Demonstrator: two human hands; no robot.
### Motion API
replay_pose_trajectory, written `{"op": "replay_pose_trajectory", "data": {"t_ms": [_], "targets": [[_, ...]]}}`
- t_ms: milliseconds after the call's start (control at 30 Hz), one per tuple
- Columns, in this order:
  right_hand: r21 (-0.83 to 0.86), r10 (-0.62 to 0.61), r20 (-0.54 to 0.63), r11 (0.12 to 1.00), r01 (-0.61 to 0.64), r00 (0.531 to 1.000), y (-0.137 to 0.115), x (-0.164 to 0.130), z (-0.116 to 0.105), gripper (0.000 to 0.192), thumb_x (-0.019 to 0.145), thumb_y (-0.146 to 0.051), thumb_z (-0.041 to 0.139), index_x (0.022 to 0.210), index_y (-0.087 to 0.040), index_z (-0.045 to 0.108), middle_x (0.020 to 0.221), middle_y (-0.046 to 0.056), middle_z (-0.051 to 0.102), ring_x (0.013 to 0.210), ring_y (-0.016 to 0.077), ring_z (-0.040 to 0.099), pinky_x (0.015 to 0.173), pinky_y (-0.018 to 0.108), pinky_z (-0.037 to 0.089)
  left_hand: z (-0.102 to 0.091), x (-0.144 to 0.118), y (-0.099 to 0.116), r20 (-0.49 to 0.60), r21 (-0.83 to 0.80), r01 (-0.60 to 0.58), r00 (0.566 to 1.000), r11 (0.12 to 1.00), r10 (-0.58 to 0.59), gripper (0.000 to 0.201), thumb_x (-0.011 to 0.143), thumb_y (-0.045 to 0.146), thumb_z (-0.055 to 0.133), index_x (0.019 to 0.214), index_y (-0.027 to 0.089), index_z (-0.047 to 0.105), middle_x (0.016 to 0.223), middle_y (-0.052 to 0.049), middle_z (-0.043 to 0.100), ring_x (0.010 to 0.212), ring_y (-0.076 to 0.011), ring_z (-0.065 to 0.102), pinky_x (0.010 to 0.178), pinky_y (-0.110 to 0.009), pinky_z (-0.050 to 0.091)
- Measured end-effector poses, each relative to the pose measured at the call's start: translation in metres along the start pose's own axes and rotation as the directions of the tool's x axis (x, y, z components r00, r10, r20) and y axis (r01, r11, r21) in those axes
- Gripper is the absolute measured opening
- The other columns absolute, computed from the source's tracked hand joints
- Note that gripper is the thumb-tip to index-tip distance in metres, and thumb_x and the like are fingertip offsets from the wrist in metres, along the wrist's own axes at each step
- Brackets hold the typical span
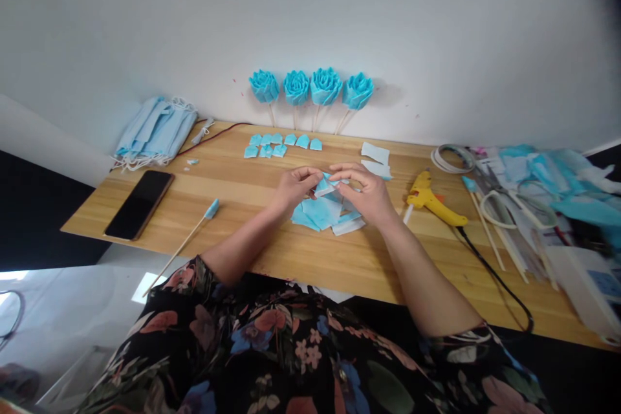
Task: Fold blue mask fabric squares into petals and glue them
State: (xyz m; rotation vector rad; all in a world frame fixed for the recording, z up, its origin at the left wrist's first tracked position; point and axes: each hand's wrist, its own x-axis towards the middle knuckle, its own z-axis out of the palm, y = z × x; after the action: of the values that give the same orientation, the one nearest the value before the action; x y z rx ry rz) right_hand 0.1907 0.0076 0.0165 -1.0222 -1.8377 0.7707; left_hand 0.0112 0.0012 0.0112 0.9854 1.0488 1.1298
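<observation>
- Four finished blue roses [310, 87] on sticks already lean against the wall at 12 o'clock, so by my guess you're well into the batch.
- Seven or so cut petals [283, 145] sit in a loose row just below them, ready to use; it's hard to count exactly at this size.
- One stick with a blue bud tip [187, 242] lies at 9 o'clock of your hands, looking like a flower barely started.
- Your left hand [294, 186] and right hand [369, 194] are both pinched shut on one small blue mask piece [326, 185] at the centre of the table [310, 259], fingertips closed on its edges.
- A little pile of blue scraps [323, 213] lies right under your hands, touching them.
- One stack of uncut masks [155, 131] at 10 o'clock, one phone [139, 204] near it, one yellow glue gun [431, 200] at 3 o'clock.
</observation>
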Motion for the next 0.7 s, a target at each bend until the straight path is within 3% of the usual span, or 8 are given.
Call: {"op": "replay_pose_trajectory", "data": {"t_ms": [533, 700], "targets": [[-0.041, 0.006, 0.012, 0.999, -0.005, 1.000, 0.0016, -0.0001, 0.0015, 0.018, 0.081, -0.019, 0.063, 0.088, -0.029, 0.076, 0.112, 0.002, 0.074, 0.106, 0.0231, 0.066, 0.100, 0.045, 0.047, -0.0017, 0.0020, -0.0045, 0.047, 0.000, -0.038, 0.998, 0.999, 0.038, 0.035, 0.068, 0.045, 0.079, 0.077, 0.014, 0.067, 0.061, 0.003, 0.059, 0.053, -0.0062, 0.050, 0.053, -0.022, 0.043], [0.064, 0.047, 0.086, 0.997, -0.053, 0.995, -0.0042, -0.0009, -0.0022, 0.017, 0.088, -0.034, 0.061, 0.095, -0.029, 0.076, 0.114, 0.003, 0.073, 0.110, 0.0240, 0.065, 0.101, 0.044, 0.046, -0.0023, 0.0027, -0.0054, 0.029, -0.021, -0.037, 0.999, 0.999, 0.038, 0.034, 0.068, 0.044, 0.079, 0.075, 0.014, 0.066, 0.061, 0.003, 0.058, 0.053, -0.0067, 0.050, 0.052, -0.022, 0.042]]}}
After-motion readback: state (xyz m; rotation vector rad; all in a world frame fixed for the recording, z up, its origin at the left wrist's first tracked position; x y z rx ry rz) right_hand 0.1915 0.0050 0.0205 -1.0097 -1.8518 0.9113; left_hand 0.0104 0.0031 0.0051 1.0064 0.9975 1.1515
